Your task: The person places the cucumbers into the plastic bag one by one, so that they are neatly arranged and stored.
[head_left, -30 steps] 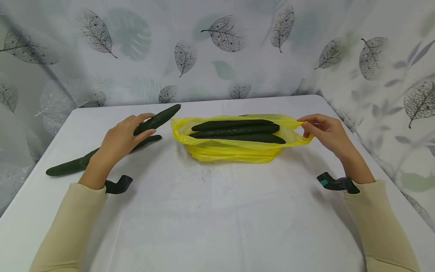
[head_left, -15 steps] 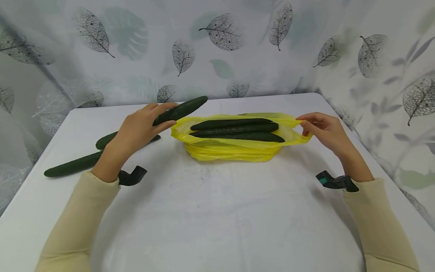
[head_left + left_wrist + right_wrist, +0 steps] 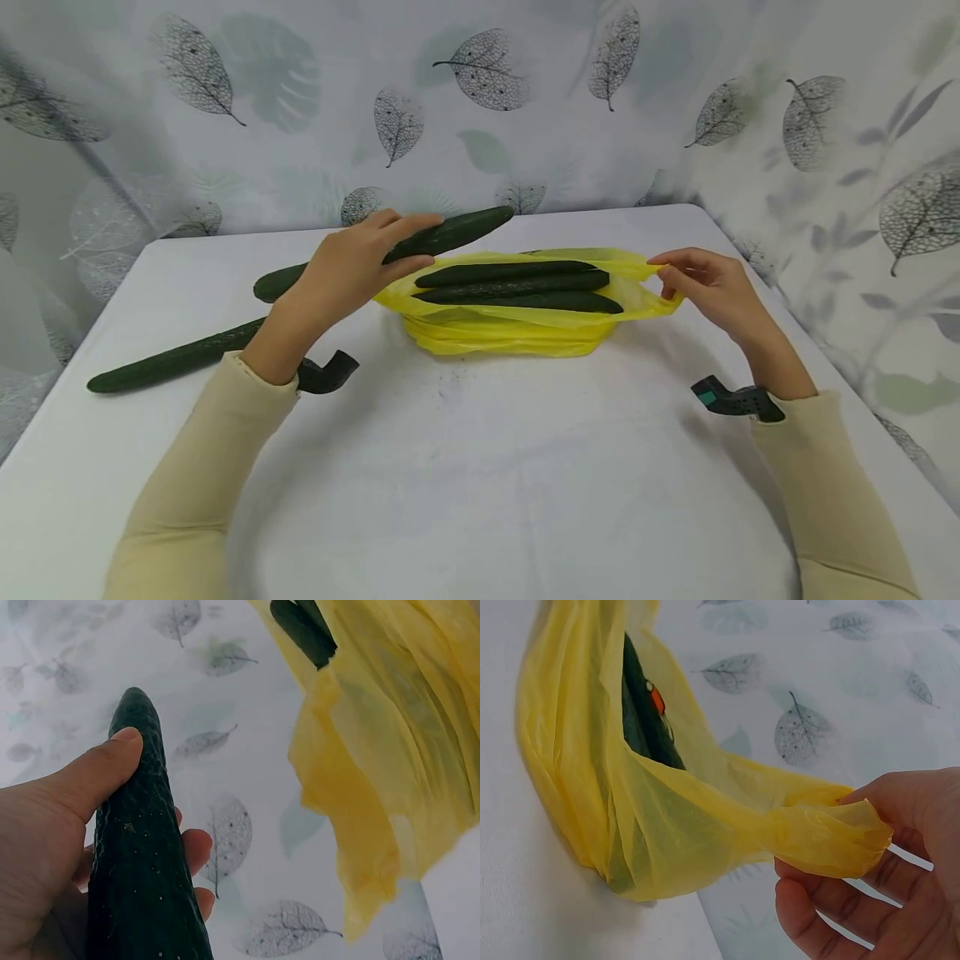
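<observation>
My left hand (image 3: 348, 267) grips a long dark-green cucumber (image 3: 465, 232), raised over the left end of a yellow plastic bag (image 3: 510, 337). In the left wrist view the thumb lies along the cucumber (image 3: 142, 847), fingers curled round its far side. Several cucumbers (image 3: 517, 290) lie side by side in the bag's open mouth. At the bag's right end my right hand (image 3: 712, 292) pinches its yellow handle (image 3: 825, 836) between thumb and fingers. Another cucumber (image 3: 172, 367) lies on the table to the left, partly hidden behind my left forearm.
A white cloth covers the table (image 3: 480, 483). A leaf-patterned curtain (image 3: 315, 100) hangs behind it and along the right side. Small dark specks (image 3: 446, 387) dot the cloth in front of the bag. An orange-red patch (image 3: 657, 701) shows inside the bag in the right wrist view.
My left hand has carried its cucumber rightward and slightly up, from left of the bag to over its left end. The right hand keeps its hold on the handle, almost still.
</observation>
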Tool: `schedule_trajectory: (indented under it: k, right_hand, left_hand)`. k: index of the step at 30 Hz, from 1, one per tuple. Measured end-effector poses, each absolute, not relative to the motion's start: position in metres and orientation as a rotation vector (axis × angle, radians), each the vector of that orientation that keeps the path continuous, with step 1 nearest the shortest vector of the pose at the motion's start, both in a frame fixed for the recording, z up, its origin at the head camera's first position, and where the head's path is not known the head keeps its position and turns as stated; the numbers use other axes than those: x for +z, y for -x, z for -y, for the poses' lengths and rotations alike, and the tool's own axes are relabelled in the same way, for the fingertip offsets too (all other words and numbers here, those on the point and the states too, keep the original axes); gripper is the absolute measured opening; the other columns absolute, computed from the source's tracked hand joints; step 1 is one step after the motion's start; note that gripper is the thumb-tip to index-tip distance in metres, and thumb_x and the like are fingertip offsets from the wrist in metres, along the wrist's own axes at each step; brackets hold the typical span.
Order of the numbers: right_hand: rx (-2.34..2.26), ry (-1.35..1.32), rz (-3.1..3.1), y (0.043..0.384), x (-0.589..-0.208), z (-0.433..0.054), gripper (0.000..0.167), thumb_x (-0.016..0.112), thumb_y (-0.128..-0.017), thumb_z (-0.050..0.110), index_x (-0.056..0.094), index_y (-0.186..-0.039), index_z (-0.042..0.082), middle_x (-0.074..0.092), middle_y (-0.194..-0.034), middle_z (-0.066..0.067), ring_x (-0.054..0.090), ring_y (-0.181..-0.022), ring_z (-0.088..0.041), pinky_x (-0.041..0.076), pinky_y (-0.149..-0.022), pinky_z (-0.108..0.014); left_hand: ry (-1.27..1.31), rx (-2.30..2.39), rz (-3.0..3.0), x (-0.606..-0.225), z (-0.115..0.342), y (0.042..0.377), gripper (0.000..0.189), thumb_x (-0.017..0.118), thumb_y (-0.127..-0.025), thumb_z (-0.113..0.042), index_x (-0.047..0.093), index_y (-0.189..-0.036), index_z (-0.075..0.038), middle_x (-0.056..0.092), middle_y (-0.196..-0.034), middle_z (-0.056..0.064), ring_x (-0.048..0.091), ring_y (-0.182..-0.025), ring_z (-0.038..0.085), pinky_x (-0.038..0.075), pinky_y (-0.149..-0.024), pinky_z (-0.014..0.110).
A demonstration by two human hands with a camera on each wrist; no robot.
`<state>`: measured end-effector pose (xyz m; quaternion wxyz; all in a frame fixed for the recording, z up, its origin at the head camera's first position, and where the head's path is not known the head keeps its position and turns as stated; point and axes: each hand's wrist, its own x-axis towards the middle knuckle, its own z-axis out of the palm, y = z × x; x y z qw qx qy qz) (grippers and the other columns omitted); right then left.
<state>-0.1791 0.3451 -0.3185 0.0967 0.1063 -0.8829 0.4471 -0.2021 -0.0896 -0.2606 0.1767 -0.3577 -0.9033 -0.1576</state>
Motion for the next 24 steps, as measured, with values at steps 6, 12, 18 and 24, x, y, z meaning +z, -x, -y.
schedule_trajectory:
  k: [6, 12, 18, 24]
  right_hand:
    - [1.339, -0.325, 2.609, 0.179, -0.318, -0.345, 0.029, 0.058, -0.099, 0.015, 0.064, -0.119, -0.005, 0.062, -0.076, 0.006, 0.058, -0.071, -0.009, 0.048, -0.070, -0.011]
    - [1.347, -0.331, 2.620, 0.179, -0.317, -0.346, 0.029, 0.059, -0.099, 0.016, 0.064, -0.120, -0.004, 0.062, -0.078, 0.005, 0.058, -0.072, -0.010, 0.049, -0.070, -0.012]
    - [1.345, -0.337, 2.620, 0.179, -0.318, -0.348, 0.029, 0.059, -0.099, 0.016, 0.064, -0.120, -0.003, 0.062, -0.078, 0.004, 0.058, -0.072, -0.010, 0.049, -0.070, -0.013]
    - [1.338, -0.342, 2.613, 0.178, -0.317, -0.348, 0.029, 0.058, -0.099, 0.016, 0.064, -0.120, -0.003, 0.062, -0.078, 0.003, 0.058, -0.072, -0.011, 0.049, -0.070, -0.013]
  left_hand:
    - [1.072, -0.440, 2.569, -0.260, 0.068, 0.205, 0.050, 0.064, -0.094, -0.034, 0.052, -0.141, -0.021, 0.061, -0.120, 0.014, 0.050, -0.051, 0.025, 0.047, -0.052, 0.037]
    - [1.144, -0.477, 2.508, -0.262, 0.046, 0.207, 0.049, 0.064, -0.095, -0.034, 0.052, -0.140, -0.021, 0.062, -0.119, 0.014, 0.045, -0.046, 0.022, 0.043, -0.049, 0.033]
    - [1.234, -0.483, 2.452, -0.263, 0.024, 0.209, 0.048, 0.062, -0.095, -0.036, 0.053, -0.140, -0.021, 0.062, -0.118, 0.011, 0.047, -0.050, 0.022, 0.044, -0.051, 0.032]
    - [1.282, -0.474, 2.457, -0.264, 0.005, 0.211, 0.048, 0.061, -0.096, -0.037, 0.053, -0.140, -0.022, 0.061, -0.118, 0.011, 0.054, -0.060, 0.023, 0.049, -0.055, 0.033]
